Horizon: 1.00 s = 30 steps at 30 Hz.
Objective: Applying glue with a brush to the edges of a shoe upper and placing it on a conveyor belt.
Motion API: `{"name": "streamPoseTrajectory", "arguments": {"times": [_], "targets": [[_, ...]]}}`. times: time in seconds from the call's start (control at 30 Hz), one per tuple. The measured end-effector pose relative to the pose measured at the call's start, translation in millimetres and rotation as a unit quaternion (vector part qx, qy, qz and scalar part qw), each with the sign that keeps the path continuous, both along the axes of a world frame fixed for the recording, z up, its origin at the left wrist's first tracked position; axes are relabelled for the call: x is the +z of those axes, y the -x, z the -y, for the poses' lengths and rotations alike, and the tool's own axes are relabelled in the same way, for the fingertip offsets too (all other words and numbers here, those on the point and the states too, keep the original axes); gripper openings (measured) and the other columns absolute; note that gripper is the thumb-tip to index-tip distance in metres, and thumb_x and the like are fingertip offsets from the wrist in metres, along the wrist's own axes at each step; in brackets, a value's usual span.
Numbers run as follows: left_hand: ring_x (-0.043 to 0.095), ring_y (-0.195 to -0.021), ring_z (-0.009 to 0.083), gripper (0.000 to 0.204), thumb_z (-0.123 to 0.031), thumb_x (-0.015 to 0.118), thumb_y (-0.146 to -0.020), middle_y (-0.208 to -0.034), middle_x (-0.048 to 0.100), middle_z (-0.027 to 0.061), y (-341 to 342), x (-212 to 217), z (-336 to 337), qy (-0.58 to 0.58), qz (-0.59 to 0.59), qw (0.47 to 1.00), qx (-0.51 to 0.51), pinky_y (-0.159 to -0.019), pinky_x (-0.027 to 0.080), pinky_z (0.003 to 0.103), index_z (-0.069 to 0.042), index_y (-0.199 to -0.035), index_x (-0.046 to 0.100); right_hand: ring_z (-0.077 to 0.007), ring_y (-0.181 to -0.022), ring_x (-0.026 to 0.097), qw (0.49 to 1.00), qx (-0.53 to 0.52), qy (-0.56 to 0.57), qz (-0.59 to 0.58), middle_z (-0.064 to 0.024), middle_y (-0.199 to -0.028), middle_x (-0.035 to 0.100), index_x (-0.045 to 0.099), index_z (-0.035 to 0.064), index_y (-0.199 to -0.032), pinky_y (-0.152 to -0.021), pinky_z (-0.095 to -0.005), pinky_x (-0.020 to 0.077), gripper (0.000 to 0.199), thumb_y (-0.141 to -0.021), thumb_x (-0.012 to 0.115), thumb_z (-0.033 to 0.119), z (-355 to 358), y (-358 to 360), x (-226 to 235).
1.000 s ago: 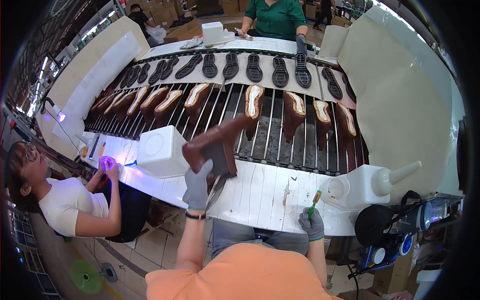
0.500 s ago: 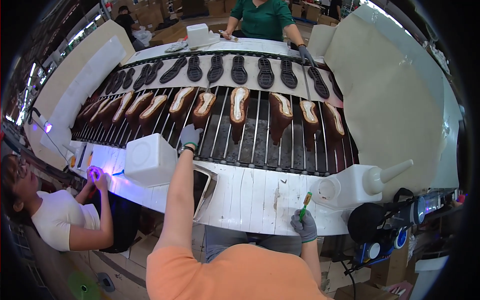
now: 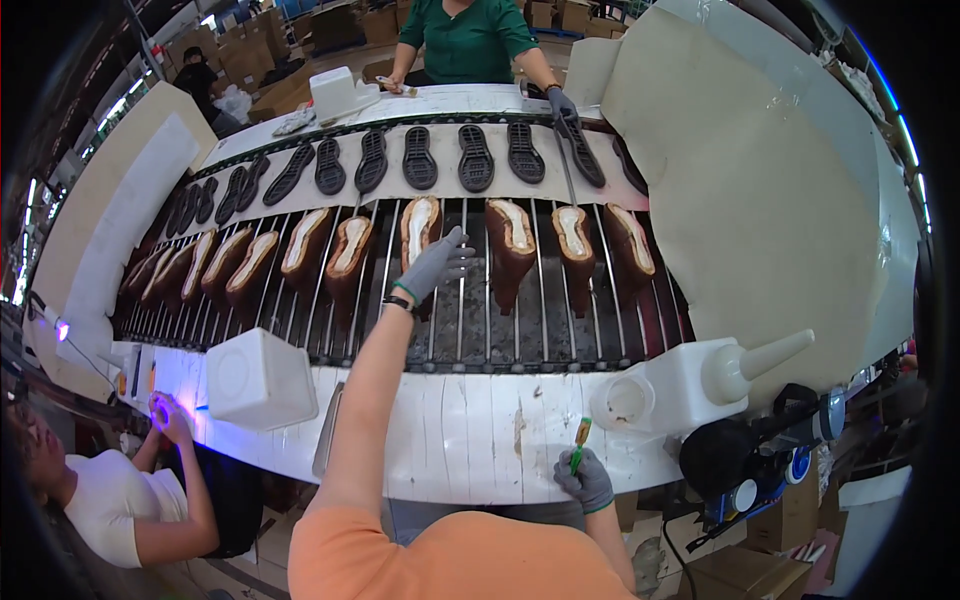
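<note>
My left hand (image 3: 440, 268), in a grey glove, reaches over the rack of metal rods. Its fingers are stretched out beside a brown shoe upper (image 3: 420, 222) lying bottom up with a white coated underside, and it partly covers that upper. Whether it touches the upper I cannot tell. Another brown upper (image 3: 513, 240) lies just to the right of my fingertips. Low on the right, by the near edge of the white table, my right gloved hand (image 3: 590, 482) is closed around a small green-handled brush (image 3: 580, 447), bristles pointing up.
White jugs stand on the near ledge: one left (image 3: 258, 380), one right (image 3: 672, 388) with a round opening and spout. Black soles (image 3: 418, 158) line the far strip. Opposite, a co-worker's gloved hand (image 3: 562, 103) touches a sole. Another person (image 3: 130, 490) sits at left by a purple light.
My left hand has moved right and farther over the rack, from one upper to the neighbouring one, its fingers now extended. My right hand keeps the brush. The whole view has shifted.
</note>
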<state>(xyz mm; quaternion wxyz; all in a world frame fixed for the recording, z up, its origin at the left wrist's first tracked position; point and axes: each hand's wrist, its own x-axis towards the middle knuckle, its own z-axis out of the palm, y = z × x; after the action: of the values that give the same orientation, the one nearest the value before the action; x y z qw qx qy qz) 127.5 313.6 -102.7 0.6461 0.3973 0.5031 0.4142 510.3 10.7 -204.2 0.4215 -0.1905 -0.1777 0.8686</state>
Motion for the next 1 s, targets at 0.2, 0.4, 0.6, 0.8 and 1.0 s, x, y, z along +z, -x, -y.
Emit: {"name": "streamPoseTrajectory", "arguments": {"times": [0.2,0.4,0.6,0.8,1.0], "targets": [[0.048,-0.128,0.0311,0.091,-0.07,0.052,-0.088,-0.146,0.044,0.0165,-51.4,-75.3,-90.2,0.02,0.063,0.991,0.116,-0.108,0.037,0.044,-0.006,-0.15,0.032,-0.0123,-0.044,0.04,0.998,0.002,-0.005,0.056,-0.004,-0.057,0.053,0.067,0.0006,-0.096,-0.045,-0.0274,0.0293,0.033,-0.087,0.07,0.032,1.7,2.4,12.2],[0.051,-0.124,0.0211,0.073,-0.061,0.055,-0.091,-0.137,0.055,0.0071,-21.3,-107.4,-143.4,-0.112,0.201,0.954,0.191,-0.107,0.038,0.035,-0.007,-0.141,0.05,-0.0122,-0.045,0.038,0.998,0.043,-0.007,0.043,-0.0041,-0.056,0.051,0.068,0.0022,-0.098,-0.048,-0.0287,0.0277,0.033,-0.088,0.07,0.034,-1.5,9.0,6.8],[0.057,-0.114,0.0147,0.066,-0.052,0.056,-0.094,-0.129,0.061,0.008,-105.5,-76.3,-108.4,-0.111,-0.044,0.991,0.059,-0.102,0.042,0.029,0.0,-0.134,0.057,-0.0119,-0.047,0.041,0.995,0.01,0.034,0.089,-0.0083,-0.065,0.055,0.065,-0.0066,-0.092,-0.046,-0.0263,0.029,0.044,-0.085,0.072,0.036,5.8,0.7,3.8],[0.061,-0.106,0.0185,0.072,-0.057,0.057,-0.092,-0.12,0.066,0.014,-113.9,-74.5,-78.0,-0.101,-0.065,0.99,0.079,-0.098,0.044,0.03,0.003,-0.131,0.058,-0.0129,-0.044,0.043,0.998,-0.015,0.064,0.011,-0.0145,-0.072,0.063,0.063,-0.0036,-0.116,-0.044,-0.0256,0.0326,0.042,-0.092,0.065,0.032,2.1,3.1,6.7],[0.06,-0.094,0.0152,0.065,-0.054,0.058,-0.093,-0.108,0.068,0.0082,-88.6,-61.9,2.6,-0.028,0.184,0.963,0.197,-0.09,0.046,0.028,0.006,-0.118,0.065,-0.0147,-0.048,0.049,1.0,0.002,-0.003,0.031,-0.0168,-0.079,0.066,0.059,-0.0039,-0.121,-0.047,-0.0266,0.0385,0.043,-0.094,0.064,0.029,-9.6,6.3,-3.2]]}}
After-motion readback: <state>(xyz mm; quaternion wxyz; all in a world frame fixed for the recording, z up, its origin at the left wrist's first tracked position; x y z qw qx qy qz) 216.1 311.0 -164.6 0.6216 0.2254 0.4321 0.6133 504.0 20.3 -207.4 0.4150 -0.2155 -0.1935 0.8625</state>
